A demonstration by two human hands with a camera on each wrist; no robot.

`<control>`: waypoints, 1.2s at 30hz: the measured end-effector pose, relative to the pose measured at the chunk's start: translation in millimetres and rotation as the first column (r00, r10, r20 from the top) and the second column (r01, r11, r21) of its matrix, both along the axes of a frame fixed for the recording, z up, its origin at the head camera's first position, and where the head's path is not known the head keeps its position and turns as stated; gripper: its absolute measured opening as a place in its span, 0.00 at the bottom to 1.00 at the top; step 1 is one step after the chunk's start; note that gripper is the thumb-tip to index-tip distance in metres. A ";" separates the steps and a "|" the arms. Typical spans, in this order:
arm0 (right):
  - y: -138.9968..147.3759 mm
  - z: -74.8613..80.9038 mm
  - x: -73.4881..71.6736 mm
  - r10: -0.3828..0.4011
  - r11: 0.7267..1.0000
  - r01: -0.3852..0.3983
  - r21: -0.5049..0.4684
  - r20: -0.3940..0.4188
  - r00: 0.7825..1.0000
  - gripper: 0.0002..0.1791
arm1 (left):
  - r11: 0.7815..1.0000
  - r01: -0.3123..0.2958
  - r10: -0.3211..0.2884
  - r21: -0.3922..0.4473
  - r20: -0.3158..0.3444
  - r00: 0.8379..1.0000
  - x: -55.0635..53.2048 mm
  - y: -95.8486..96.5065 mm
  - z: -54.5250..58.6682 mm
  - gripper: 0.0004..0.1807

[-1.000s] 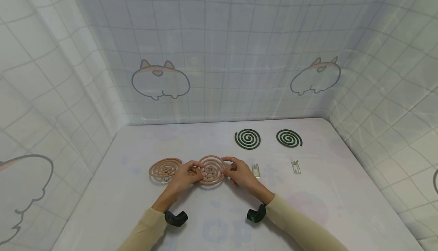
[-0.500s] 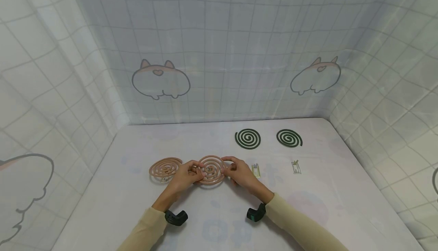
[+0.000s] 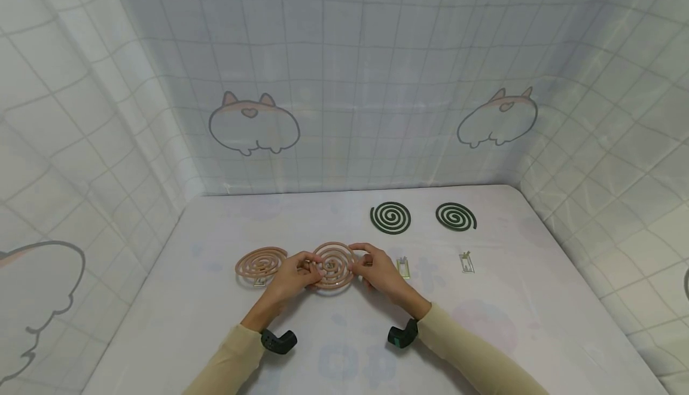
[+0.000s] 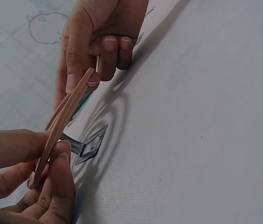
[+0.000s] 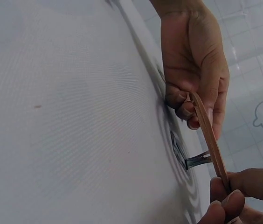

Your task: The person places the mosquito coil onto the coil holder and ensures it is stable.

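In the head view a brown mosquito coil [image 3: 334, 288] is held between both hands at mid-table. My left hand [image 3: 292, 275] pinches its left edge with thumb and fingers. At the opposite edge, my right hand [image 3: 379, 270] pinches the coil. Both wrist views show the coil nearly edge-on, raised over the table. Beneath it a small metal coil stand [image 4: 92, 147] rests on the tabletop, its upright prong [image 5: 197, 160] reaching the coil's middle. Just left of my left hand, a second brown mosquito coil [image 3: 261, 262] sits tilted on another metal stand [image 3: 259, 282].
Two dark green mosquito coils [image 3: 390, 218] [image 3: 456, 216] lie flat toward the back right of the white-covered table [image 3: 334, 335]. In front of them are two small metal stands [image 3: 403, 268] [image 3: 466, 262]. A grid-patterned curtain [image 3: 344, 84] surrounds the back and sides.
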State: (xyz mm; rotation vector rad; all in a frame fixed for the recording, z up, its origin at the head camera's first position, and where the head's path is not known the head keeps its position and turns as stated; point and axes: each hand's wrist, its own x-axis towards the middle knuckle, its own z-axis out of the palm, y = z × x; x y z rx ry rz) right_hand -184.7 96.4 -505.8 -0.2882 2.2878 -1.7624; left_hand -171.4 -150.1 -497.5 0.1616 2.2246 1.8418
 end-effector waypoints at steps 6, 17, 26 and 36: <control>-0.1 -0.4 -0.4 -0.004 1.000 0.004 -0.018 -0.001 1.000 0.26 | 1.000 -0.011 0.011 0.008 -0.003 1.000 -0.6 1.3 -0.4 0.17; -0.3 -1.4 -0.3 -0.011 1.000 0.011 -0.001 -0.003 1.000 0.26 | 0.999 -0.012 0.011 0.047 0.012 1.000 -1.1 1.2 -2.2 0.18; -1.1 0.3 -1.4 -0.010 1.000 0.009 -0.011 -0.018 1.000 0.26 | 0.998 -0.007 0.006 0.070 0.008 1.000 -0.1 1.2 -1.8 0.19; 0.4 -2.7 -2.3 -0.001 1.000 0.001 0.018 -0.001 1.000 0.25 | 0.998 -0.023 0.022 0.059 0.014 1.000 -1.5 2.6 -3.3 0.19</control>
